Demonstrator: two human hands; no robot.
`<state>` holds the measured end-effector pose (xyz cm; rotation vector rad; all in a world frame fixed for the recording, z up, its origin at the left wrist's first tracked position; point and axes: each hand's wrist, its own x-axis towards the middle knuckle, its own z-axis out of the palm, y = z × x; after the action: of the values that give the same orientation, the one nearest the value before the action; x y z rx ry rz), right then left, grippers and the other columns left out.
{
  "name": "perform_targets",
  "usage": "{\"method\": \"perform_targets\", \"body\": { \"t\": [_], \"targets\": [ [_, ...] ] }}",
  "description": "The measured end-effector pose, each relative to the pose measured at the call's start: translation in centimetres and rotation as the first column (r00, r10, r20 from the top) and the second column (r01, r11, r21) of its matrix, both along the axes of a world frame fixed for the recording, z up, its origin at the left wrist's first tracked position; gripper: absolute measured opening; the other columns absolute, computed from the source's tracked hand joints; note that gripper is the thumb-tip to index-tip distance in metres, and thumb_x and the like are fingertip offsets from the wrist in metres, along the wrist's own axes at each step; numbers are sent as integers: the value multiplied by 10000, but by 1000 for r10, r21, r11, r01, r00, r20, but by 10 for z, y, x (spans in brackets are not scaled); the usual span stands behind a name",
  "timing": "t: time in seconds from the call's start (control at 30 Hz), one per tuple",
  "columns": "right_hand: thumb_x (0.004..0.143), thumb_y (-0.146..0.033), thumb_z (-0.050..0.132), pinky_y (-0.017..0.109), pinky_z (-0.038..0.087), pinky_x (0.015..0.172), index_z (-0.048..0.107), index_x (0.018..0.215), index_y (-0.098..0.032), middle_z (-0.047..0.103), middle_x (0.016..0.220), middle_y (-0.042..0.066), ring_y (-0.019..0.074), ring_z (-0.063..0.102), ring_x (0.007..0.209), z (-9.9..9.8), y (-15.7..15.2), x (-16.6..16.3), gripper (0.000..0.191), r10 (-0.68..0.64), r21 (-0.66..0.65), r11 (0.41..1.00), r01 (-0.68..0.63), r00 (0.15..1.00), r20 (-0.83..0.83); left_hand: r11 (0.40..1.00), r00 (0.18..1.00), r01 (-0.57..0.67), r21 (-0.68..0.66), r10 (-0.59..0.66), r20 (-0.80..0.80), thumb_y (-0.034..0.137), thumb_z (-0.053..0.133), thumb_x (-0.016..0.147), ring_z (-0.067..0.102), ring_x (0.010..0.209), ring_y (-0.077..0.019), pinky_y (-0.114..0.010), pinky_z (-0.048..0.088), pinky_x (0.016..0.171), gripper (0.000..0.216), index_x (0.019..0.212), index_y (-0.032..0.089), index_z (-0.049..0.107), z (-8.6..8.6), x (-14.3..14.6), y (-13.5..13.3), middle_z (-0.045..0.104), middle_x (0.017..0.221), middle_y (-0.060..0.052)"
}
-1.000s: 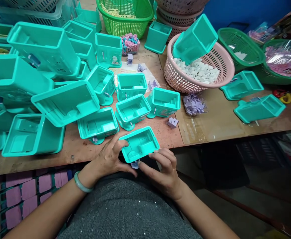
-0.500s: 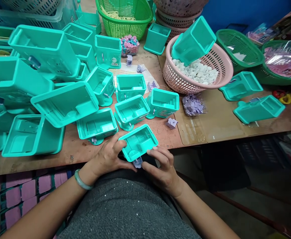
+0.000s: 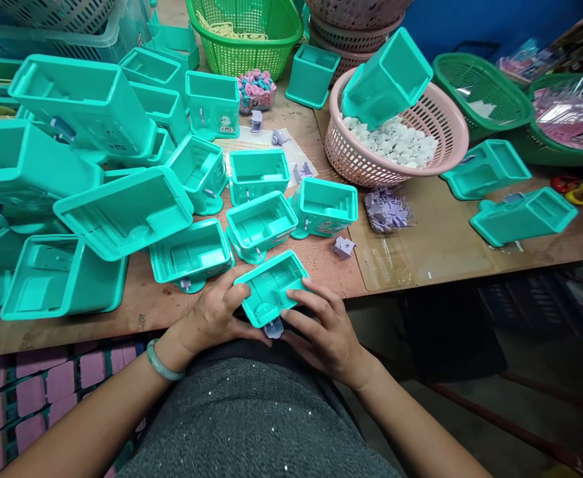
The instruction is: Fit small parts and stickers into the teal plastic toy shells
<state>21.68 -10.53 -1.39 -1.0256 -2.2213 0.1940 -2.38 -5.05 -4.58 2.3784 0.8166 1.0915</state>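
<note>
Between my hands, at the table's front edge, is a turquoise plastic box (image 3: 274,282) with its open side facing up. A small purple-grey plastic part (image 3: 273,328) sticks out of its near side. My left hand (image 3: 222,307) is closed around the box's left end, thumb by the purple-grey part. My right hand (image 3: 324,322) grips the right side, its fingers curled over the rim and its thumb hidden low. Just beyond stand similar turquoise boxes (image 3: 262,222), and a loose purple piece (image 3: 344,247) lies to the right.
Several more turquoise boxes (image 3: 62,275) crowd the table's left. A pink basket (image 3: 396,174) of small white pieces stands at right, with a bag of purple parts (image 3: 388,211) before it. Green baskets (image 3: 246,53) sit at the back and right. Pink blocks (image 3: 30,398) lie below the table.
My right hand's fingers have moved left and over the rim of the box. The box has shifted slightly left in view; the purple-grey part stays at its near side.
</note>
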Motion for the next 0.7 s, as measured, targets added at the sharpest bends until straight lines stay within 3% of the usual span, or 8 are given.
{"method": "perform_targets", "body": {
  "t": [0.2,0.5,0.6,0.7],
  "targets": [
    [949,-156,607,523,595,990,713,1039,-274,627,1234,77,301,472,1386,0,-3,-1,183,44,18,999,-44,999,-11,999,999,43,29,-44,25,671,807,674,644,1224,-337,-488,635,928,830,1266,255,400,-1,-1,1,593,1312,-188],
    [943,-98,567,549,566,1036,666,1079,-238,658,1221,88,325,396,1462,-2,-5,-1,219,52,-19,998,-53,996,-67,1000,1000,6,28,-6,-20,697,753,720,679,1128,-331,-461,668,841,824,1288,209,410,-1,0,-1,603,1258,-204],
    [950,-110,594,544,563,1057,608,1182,-241,604,1269,98,320,427,1453,-10,-9,-3,267,12,-19,1000,-14,991,-134,1000,999,9,24,-8,-32,646,798,718,677,1127,-329,-455,673,825,836,1305,216,387,0,0,-1,598,1265,-205],
    [935,-144,654,581,513,1112,482,1385,-232,502,1394,142,331,416,1465,-14,-10,-3,490,-49,-44,998,41,983,-178,999,1000,28,46,-28,-9,581,846,704,658,1167,-329,-464,667,845,873,1334,244,345,0,0,0,585,1298,-201]
  ]
}}
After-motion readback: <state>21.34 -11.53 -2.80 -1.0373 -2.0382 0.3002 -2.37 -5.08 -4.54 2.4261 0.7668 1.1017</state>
